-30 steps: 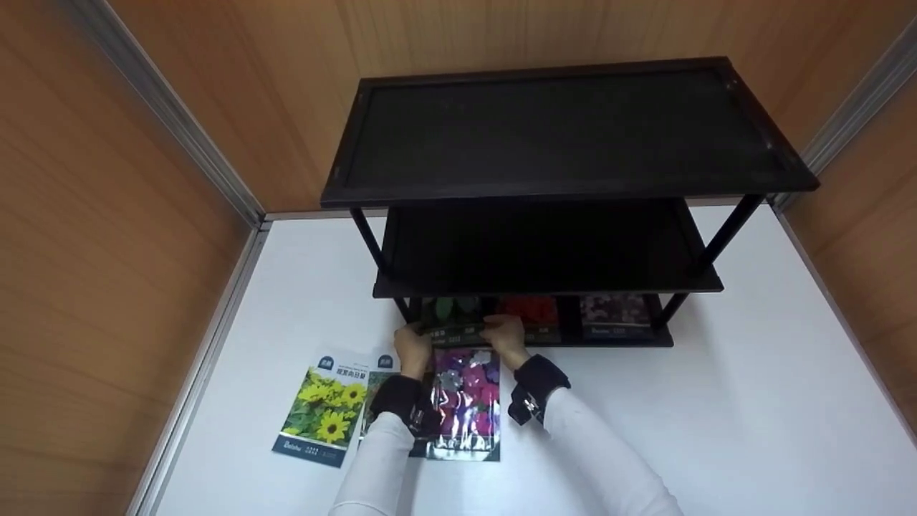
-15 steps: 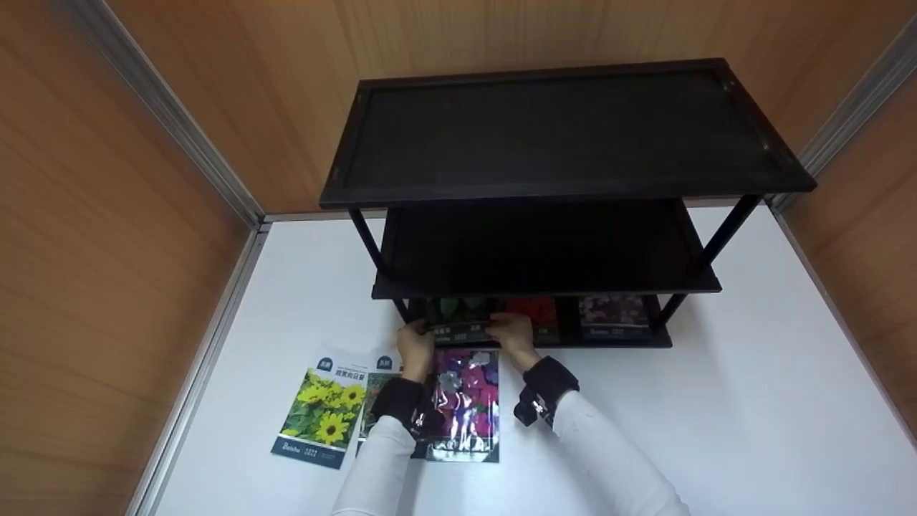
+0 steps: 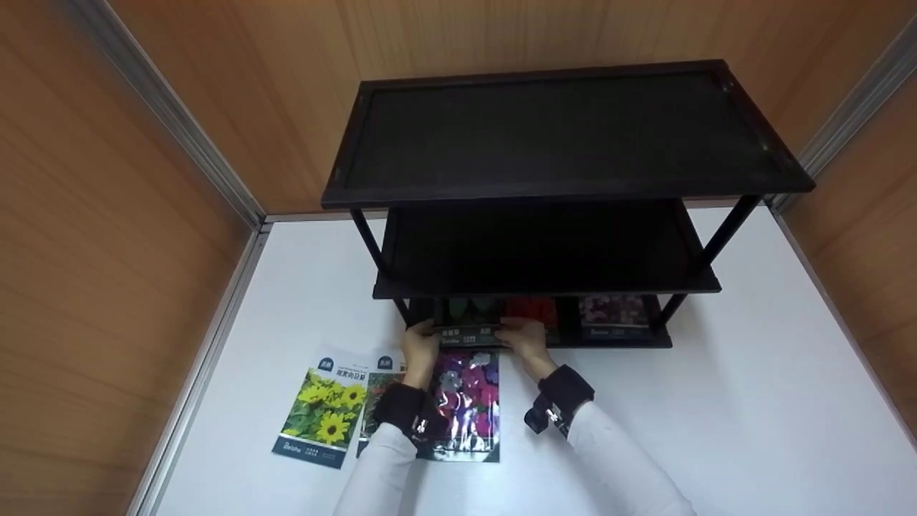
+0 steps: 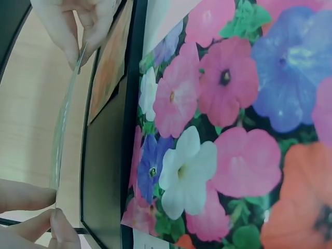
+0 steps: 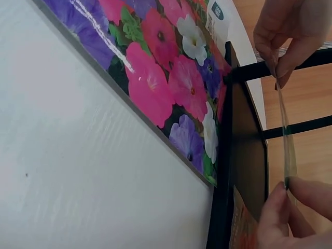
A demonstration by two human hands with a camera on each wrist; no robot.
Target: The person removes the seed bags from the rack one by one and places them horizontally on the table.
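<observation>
A dark green seed packet point(image 3: 469, 334) with leaves on its front is stretched between my hands at the front of the lowest shelf. My left hand point(image 3: 420, 352) pinches its left edge and my right hand point(image 3: 526, 342) pinches the right one. Seen edge-on in the left wrist view, the packet point(image 4: 62, 129) is thin and slightly bowed, raised off the shelf board point(image 4: 104, 171). Its far part is hidden under the middle shelf. Right of it on the lowest shelf lies a packet with red flowers point(image 3: 534, 312), partly behind my right hand.
A black three-tier rack point(image 3: 544, 136) stands against the wooden back wall point(image 3: 301, 93). A packet with pale purple flowers point(image 3: 614, 315) lies at the lowest shelf's right. On the white table are a sunflower packet point(image 3: 326, 408), a partly covered packet point(image 3: 376, 390) and a petunia packet point(image 3: 473, 408).
Both hands have shifted a little to the right, carrying the green packet along the front of the lowest shelf. The packets on the table have stayed put.
</observation>
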